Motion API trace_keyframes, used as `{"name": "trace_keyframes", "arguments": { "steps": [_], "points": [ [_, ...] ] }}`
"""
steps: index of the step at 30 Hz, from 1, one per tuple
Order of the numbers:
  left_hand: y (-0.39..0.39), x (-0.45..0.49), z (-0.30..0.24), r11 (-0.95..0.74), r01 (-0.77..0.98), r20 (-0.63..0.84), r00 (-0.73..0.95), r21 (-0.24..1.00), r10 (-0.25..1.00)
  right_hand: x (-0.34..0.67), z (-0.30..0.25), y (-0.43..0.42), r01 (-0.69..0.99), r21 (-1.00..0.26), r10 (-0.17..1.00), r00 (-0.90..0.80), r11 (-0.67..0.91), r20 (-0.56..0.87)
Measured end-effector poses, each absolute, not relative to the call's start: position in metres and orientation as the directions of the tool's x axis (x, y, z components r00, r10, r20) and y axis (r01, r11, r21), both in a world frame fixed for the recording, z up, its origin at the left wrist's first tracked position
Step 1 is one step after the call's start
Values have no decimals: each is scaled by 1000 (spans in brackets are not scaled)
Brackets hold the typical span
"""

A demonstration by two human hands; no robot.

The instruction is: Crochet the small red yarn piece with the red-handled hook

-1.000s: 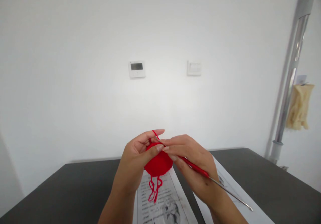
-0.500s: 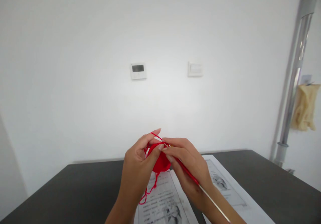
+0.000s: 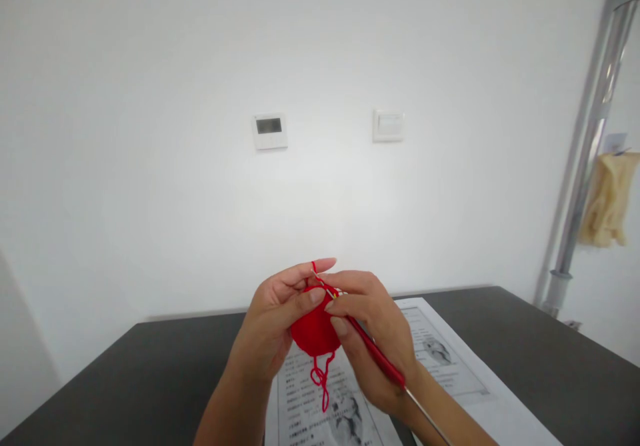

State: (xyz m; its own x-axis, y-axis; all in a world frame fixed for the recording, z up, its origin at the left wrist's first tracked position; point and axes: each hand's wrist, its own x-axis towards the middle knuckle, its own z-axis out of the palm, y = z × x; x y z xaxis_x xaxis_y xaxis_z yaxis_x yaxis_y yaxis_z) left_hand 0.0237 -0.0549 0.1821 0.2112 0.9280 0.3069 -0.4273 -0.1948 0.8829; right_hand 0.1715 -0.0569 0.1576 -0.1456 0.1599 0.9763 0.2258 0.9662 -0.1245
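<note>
Held up above the dark table is a round red crochet piece [image 3: 315, 329], with a looped strand of red yarn [image 3: 324, 383] dangling from its lower edge. My left hand [image 3: 273, 313] pinches the piece's upper edge under the thumb, and yarn runs over its raised index finger. My right hand [image 3: 377, 329] grips a crochet hook [image 3: 383, 361] with a red handle and a metal shaft that points back toward me. The hook's tip meets yarn at the top edge of the piece, close to both hands' fingertips.
Two printed sheets lie on the dark table [image 3: 180, 359]: one paper [image 3: 295, 419] beneath my hands, another paper [image 3: 465, 379] to the right. Behind stands a white wall with a thermostat [image 3: 270, 131] and a switch [image 3: 389, 126]. A pipe [image 3: 585, 186] and yellowish cloth [image 3: 607, 199] are at right.
The crochet piece has turned to show more of its face, and its dangling yarn has swung right. My left index finger has stretched out further right, while the view has shifted slightly.
</note>
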Motion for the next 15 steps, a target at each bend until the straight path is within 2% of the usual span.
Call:
{"name": "trace_keyframes", "arguments": {
  "steps": [6,9,12,15],
  "points": [
    [-61,13,189,-144,-328,246,295,934,923,181,170,-65,71,-388,394,-209,919,895],
    [-65,11,194,-92,-313,197,321,945,926,187,173,-64,7,-488,474,-246,873,845],
    [-66,11,195,-51,-318,177,382,947,907,191,175,-63,-56,-572,537,-281,818,796],
    [-63,10,193,-28,-331,172,416,943,893,193,175,-62,-134,-598,543,-299,790,785]
  ]
}}
